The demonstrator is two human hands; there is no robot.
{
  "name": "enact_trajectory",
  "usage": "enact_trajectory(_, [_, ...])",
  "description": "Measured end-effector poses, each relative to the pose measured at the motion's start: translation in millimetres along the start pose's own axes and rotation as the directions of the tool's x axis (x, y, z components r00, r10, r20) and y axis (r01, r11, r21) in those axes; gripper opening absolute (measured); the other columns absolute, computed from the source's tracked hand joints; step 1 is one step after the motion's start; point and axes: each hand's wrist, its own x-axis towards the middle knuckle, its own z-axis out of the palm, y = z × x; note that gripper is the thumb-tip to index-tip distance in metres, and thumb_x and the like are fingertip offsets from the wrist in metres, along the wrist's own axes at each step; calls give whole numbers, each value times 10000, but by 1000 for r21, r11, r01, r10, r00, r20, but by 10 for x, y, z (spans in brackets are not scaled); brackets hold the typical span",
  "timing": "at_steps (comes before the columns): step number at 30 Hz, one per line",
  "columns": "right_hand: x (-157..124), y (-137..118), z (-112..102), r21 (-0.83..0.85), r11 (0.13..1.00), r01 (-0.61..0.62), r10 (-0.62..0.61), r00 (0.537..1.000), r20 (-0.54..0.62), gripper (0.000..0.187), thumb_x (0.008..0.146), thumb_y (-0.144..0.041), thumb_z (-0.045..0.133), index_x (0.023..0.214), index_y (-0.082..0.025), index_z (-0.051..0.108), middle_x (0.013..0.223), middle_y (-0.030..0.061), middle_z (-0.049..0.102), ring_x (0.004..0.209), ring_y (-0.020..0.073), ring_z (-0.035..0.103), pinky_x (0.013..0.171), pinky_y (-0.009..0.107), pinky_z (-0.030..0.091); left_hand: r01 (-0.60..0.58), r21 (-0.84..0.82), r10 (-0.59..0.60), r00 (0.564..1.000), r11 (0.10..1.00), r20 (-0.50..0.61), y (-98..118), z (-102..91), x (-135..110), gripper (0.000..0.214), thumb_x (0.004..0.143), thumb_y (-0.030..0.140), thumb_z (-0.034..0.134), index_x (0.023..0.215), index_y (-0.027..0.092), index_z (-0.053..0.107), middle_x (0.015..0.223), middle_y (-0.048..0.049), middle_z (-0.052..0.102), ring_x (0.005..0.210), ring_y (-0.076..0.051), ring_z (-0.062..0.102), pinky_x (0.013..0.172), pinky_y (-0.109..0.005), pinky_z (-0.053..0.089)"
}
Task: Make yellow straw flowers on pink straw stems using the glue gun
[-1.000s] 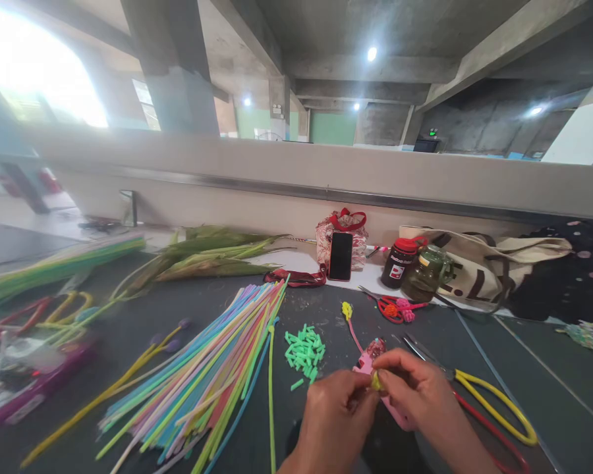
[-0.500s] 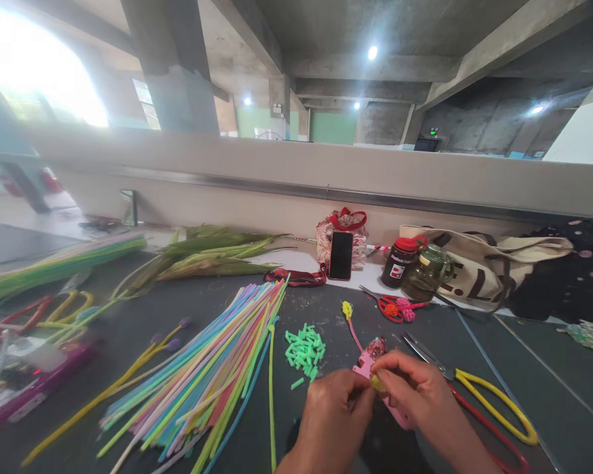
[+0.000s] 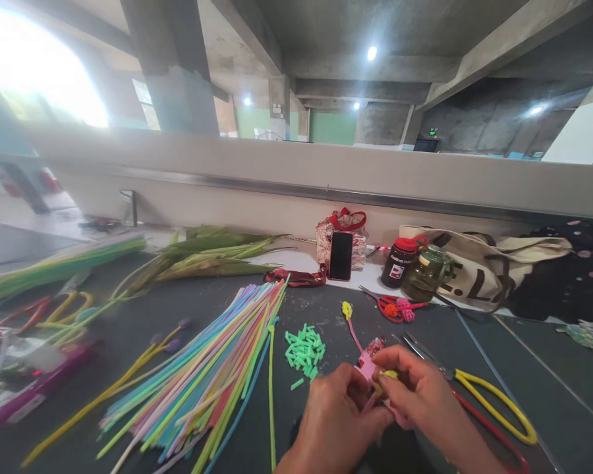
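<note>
here, lowest in the frame, the left hand (image 3: 336, 415) curls its fingers closed around a pink craft piece (image 3: 365, 368). the right hand (image 3: 420, 395) pinches a small yellow bit (image 3: 390, 374) against it, thumb and fingertips tight. both hover just over the dark table (image 3: 524, 368). yellow-handled scissors (image 3: 494, 401) lie just right of the right hand. to the left lie green cut bits (image 3: 304, 347) and a fan of coloured straws (image 3: 217, 368). farther back stand a black phone (image 3: 340, 255), a red-lidded jar (image 3: 398, 263) whose label is too small to read, and a canvas bag (image 3: 479, 276) showing only a large letter l.
</note>
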Motion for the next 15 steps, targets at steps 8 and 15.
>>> enact_trajectory(8, [5,79,-7,140,990,-10,15,999,-33,195,746,-357,566,815,-177,592,587,-33,560,424,91,460,393,200,316,54,-98,-52,998,994,23,34,-57,17,221,553,221,649,760,156,604,593,34,591,470,-84,504,452,-191,375])
enact_trajectory(15, [-14,-5,5,36,998,43,-43,999,2,133,780,-287,529,830,-173,576,472,-82,439,383,74,379,377,190,282,267,-424,-211,962,866,175,-47,68,78,181,575,184,590,746,167,531,553,55,566,414,-106,572,349,-174,385])
